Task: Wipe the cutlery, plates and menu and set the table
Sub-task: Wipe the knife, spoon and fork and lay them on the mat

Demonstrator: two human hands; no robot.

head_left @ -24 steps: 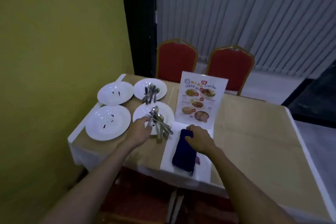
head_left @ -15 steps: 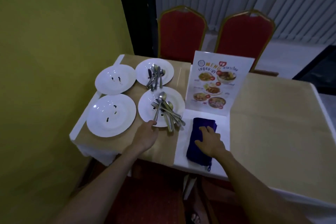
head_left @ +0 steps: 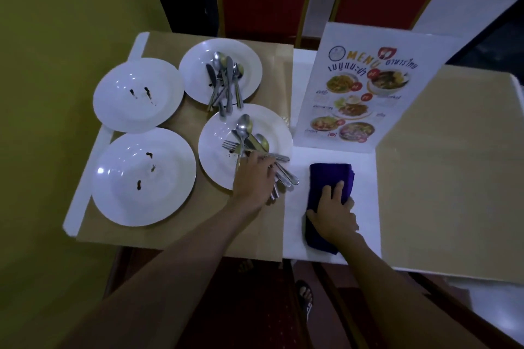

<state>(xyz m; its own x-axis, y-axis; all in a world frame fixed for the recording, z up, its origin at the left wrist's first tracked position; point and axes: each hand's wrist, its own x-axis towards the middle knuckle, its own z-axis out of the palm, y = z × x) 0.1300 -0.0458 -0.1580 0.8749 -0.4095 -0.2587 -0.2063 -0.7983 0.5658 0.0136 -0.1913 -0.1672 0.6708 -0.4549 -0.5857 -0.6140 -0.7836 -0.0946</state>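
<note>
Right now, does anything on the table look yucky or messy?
Yes. The far left plate and near left plate have dark smears. Cutlery is heaped on the far right plate and near right plate, where handles poke over the rim.

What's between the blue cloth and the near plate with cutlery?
In the head view, cutlery handles stick out past the plate rim toward the cloth; the rest is bare white runner.

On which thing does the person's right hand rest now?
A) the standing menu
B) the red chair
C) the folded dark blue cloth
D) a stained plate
C: the right hand lies on top of the folded dark blue cloth in front of the menu; the left hand is at the cutlery on the near plate.
</note>
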